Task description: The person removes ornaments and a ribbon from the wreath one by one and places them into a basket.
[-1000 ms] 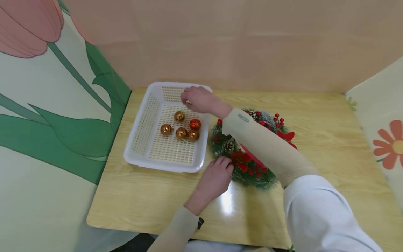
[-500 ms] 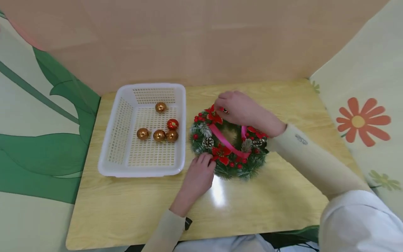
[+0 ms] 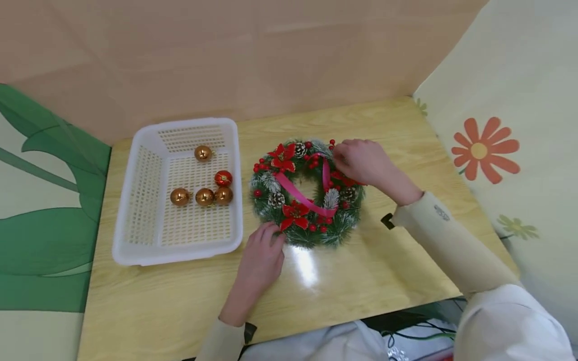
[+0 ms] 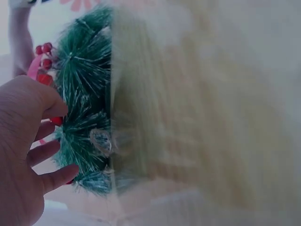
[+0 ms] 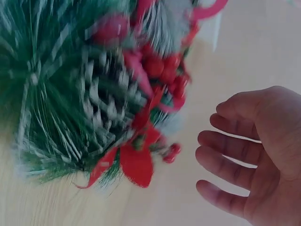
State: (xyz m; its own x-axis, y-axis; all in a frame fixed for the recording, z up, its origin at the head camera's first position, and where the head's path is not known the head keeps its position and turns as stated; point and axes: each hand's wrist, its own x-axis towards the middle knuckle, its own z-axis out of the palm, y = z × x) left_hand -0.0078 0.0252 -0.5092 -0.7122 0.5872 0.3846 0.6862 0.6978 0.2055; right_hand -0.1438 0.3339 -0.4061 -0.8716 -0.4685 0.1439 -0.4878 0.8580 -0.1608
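Observation:
A round green wreath (image 3: 308,234) with red poinsettias, berries, frosted pinecones and a pink ribbon lies flat on the table. At its lower left edge is my left hand (image 3: 261,258), its fingertips touching the greenery. In the left wrist view, that hand's fingers (image 4: 44,153) are spread and loosely bent beside the wreath's red trim. My right hand (image 3: 363,161) hovers at the wreath's upper right side, covering some berries and part of a red flower. The right wrist view shows its fingers (image 5: 230,162) loosely bent, apart from the wreath, with nothing in them.
A white perforated plastic basket (image 3: 124,220) stands left of the wreath. Inside are several shiny gold Christmas balls (image 3: 203,153) and one red ball (image 3: 223,178). The wooden table (image 3: 180,311) meets a pinkish-brown backdrop (image 3: 180,65) behind and a flower-painted wall on the right.
My right hand has gone from above the basket to the wreath's right side. The left hand has stayed at the wreath's lower left edge. The head view has swung right.

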